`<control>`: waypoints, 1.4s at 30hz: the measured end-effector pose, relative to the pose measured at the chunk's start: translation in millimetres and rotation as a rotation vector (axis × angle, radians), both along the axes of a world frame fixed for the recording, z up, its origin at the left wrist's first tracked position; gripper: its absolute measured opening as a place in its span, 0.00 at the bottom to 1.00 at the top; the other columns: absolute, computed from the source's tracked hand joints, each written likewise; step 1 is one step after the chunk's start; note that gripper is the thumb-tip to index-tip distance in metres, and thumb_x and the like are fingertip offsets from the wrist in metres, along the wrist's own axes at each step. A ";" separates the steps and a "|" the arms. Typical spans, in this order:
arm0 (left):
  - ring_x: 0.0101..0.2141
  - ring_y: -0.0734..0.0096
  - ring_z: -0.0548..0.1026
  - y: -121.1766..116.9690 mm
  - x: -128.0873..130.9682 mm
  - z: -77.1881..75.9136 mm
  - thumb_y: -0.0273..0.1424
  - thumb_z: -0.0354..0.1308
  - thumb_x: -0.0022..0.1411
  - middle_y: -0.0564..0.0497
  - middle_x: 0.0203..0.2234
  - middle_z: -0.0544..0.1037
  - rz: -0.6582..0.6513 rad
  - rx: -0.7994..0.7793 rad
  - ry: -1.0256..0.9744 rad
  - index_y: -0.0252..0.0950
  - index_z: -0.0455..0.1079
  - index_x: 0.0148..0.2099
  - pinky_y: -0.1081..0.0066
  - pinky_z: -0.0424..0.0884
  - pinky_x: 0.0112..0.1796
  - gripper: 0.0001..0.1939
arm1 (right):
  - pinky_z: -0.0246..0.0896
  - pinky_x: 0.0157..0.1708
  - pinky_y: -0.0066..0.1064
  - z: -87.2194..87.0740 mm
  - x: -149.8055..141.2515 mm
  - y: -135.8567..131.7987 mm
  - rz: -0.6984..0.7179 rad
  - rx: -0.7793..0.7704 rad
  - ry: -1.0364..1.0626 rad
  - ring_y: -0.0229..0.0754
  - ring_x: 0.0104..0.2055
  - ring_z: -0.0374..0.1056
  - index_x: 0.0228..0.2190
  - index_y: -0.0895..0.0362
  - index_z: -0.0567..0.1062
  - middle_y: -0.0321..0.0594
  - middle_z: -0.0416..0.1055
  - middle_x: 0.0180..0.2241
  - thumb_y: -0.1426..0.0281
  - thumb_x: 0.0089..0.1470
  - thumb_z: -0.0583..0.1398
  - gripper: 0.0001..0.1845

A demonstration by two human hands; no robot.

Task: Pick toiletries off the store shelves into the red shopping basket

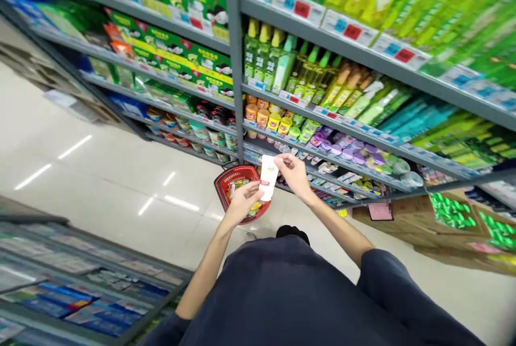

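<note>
A small white pack (268, 173) with yellow print and a red label is held upright between my two hands; I cannot tell what product it is. My left hand (244, 200) is closed on its lower left side. At the upper right corner, the fingers of my right hand (293, 173) pinch it. Below and behind my left hand, a red shopping basket (221, 187) with a dark rim stands on the floor. Several packaged goods with green and yellow colours lie in it, partly covered by my hand.
Tall grey shelving (235, 56) rises ahead, with green boxes (161, 48) on the left and green bottles (262, 58) on the right. Purple-lidded tubs (346, 148) fill a lower shelf. Cardboard boxes (407, 222) stand at right. Another shelf unit (100, 287) is at lower left.
</note>
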State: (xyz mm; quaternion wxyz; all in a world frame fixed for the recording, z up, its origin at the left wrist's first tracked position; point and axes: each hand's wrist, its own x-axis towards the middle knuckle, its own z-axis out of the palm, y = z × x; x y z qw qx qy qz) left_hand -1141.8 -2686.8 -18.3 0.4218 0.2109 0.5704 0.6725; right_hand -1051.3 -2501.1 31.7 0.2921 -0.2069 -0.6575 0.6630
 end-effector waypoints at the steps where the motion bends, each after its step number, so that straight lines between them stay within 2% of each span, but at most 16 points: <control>1: 0.46 0.54 0.85 11.2 3.3 15.9 0.51 0.78 0.53 0.36 0.52 0.86 -0.004 0.043 0.041 0.30 0.81 0.56 0.65 0.83 0.41 0.37 | 0.73 0.33 0.31 18.2 10.4 7.9 -0.010 -0.011 0.043 0.40 0.35 0.74 0.40 0.54 0.81 0.38 0.82 0.37 0.47 0.53 0.74 0.25; 3: 0.46 0.57 0.85 30.5 11.5 43.5 0.49 0.77 0.56 0.38 0.50 0.87 -0.029 0.117 0.103 0.30 0.82 0.55 0.64 0.82 0.47 0.33 | 0.75 0.35 0.31 45.7 33.5 20.8 -0.029 -0.020 0.091 0.41 0.37 0.75 0.40 0.54 0.80 0.37 0.81 0.37 0.47 0.50 0.75 0.27; 5: 0.45 0.58 0.86 45.3 22.6 63.7 0.48 0.77 0.56 0.39 0.47 0.88 -0.079 0.149 0.130 0.30 0.83 0.53 0.65 0.82 0.46 0.31 | 0.76 0.35 0.32 62.7 56.9 30.0 -0.057 -0.027 0.107 0.42 0.38 0.75 0.39 0.53 0.79 0.37 0.81 0.38 0.47 0.49 0.76 0.27; 7: 0.43 0.58 0.85 56.4 37.0 74.9 0.47 0.76 0.56 0.39 0.47 0.88 -0.136 0.148 0.136 0.30 0.82 0.54 0.68 0.82 0.39 0.31 | 0.76 0.34 0.32 71.5 79.0 36.3 -0.095 -0.028 0.113 0.43 0.39 0.76 0.39 0.53 0.80 0.38 0.81 0.37 0.46 0.49 0.76 0.27; 9: 0.41 0.59 0.85 65.7 54.2 77.2 0.47 0.76 0.57 0.38 0.49 0.87 -0.189 0.136 0.122 0.31 0.82 0.56 0.70 0.80 0.32 0.31 | 0.77 0.34 0.32 73.4 101.0 40.6 -0.134 -0.032 0.109 0.44 0.39 0.77 0.39 0.53 0.80 0.39 0.82 0.37 0.46 0.48 0.76 0.28; 13: 0.40 0.59 0.85 84.1 94.1 63.8 0.45 0.77 0.57 0.37 0.50 0.87 -0.272 0.100 0.074 0.31 0.82 0.56 0.71 0.79 0.31 0.31 | 0.77 0.35 0.35 57.3 150.9 45.8 -0.210 -0.102 0.042 0.45 0.37 0.77 0.36 0.53 0.81 0.40 0.83 0.37 0.45 0.49 0.75 0.27; 16: 0.40 0.59 0.85 97.4 126.5 47.9 0.46 0.77 0.55 0.36 0.50 0.87 -0.349 0.041 0.052 0.31 0.82 0.54 0.72 0.78 0.31 0.31 | 0.76 0.33 0.36 29.9 192.7 48.6 -0.293 -0.208 0.014 0.43 0.32 0.74 0.35 0.53 0.81 0.41 0.83 0.36 0.45 0.45 0.77 0.27; 19: 0.40 0.60 0.85 107.8 160.9 30.2 0.50 0.76 0.56 0.36 0.50 0.87 -0.436 -0.039 0.047 0.32 0.82 0.53 0.72 0.77 0.32 0.31 | 0.74 0.33 0.35 -2.1 233.4 49.8 -0.389 -0.325 0.034 0.44 0.34 0.74 0.32 0.54 0.81 0.42 0.83 0.36 0.45 0.41 0.78 0.29; 23: 0.45 0.57 0.85 114.4 207.3 6.4 0.55 0.77 0.54 0.37 0.47 0.88 -0.483 -0.139 0.038 0.33 0.82 0.52 0.67 0.78 0.43 0.35 | 0.73 0.33 0.35 -40.4 279.7 47.7 -0.447 -0.442 0.032 0.44 0.33 0.74 0.32 0.53 0.82 0.42 0.82 0.34 0.43 0.41 0.78 0.30; 27: 0.48 0.54 0.84 112.8 248.5 -9.5 0.55 0.75 0.56 0.37 0.49 0.87 -0.455 -0.244 0.059 0.33 0.81 0.53 0.64 0.77 0.50 0.34 | 0.74 0.35 0.37 -69.2 315.0 44.5 -0.402 -0.476 0.008 0.44 0.33 0.73 0.33 0.53 0.83 0.41 0.82 0.33 0.42 0.45 0.76 0.28; 31: 0.49 0.52 0.84 111.2 279.7 -18.3 0.53 0.76 0.55 0.37 0.50 0.87 -0.377 -0.319 0.061 0.33 0.83 0.51 0.62 0.76 0.52 0.32 | 0.75 0.37 0.38 -86.1 344.4 44.9 -0.352 -0.519 -0.001 0.46 0.37 0.75 0.35 0.53 0.83 0.42 0.83 0.36 0.43 0.47 0.76 0.28; 35: 0.49 0.51 0.84 117.8 298.5 -27.2 0.51 0.77 0.55 0.37 0.51 0.87 -0.350 -0.327 0.041 0.33 0.84 0.52 0.60 0.77 0.53 0.32 | 0.75 0.39 0.38 -93.2 365.5 54.8 -0.307 -0.526 -0.040 0.48 0.42 0.76 0.39 0.54 0.84 0.44 0.83 0.40 0.44 0.48 0.75 0.29; 39: 0.49 0.53 0.84 127.7 310.7 -33.3 0.52 0.75 0.57 0.39 0.50 0.87 -0.327 -0.316 0.032 0.33 0.84 0.53 0.61 0.77 0.53 0.31 | 0.76 0.37 0.38 -98.0 375.9 69.2 -0.291 -0.526 -0.106 0.47 0.39 0.76 0.36 0.54 0.83 0.43 0.83 0.38 0.43 0.44 0.77 0.29; 42: 0.49 0.56 0.84 132.5 310.7 -35.0 0.54 0.73 0.59 0.39 0.52 0.87 -0.339 -0.303 0.010 0.33 0.83 0.56 0.63 0.75 0.55 0.33 | 0.76 0.40 0.38 -105.0 373.3 76.3 -0.289 -0.469 -0.137 0.45 0.40 0.76 0.39 0.54 0.84 0.43 0.83 0.40 0.47 0.49 0.76 0.26</control>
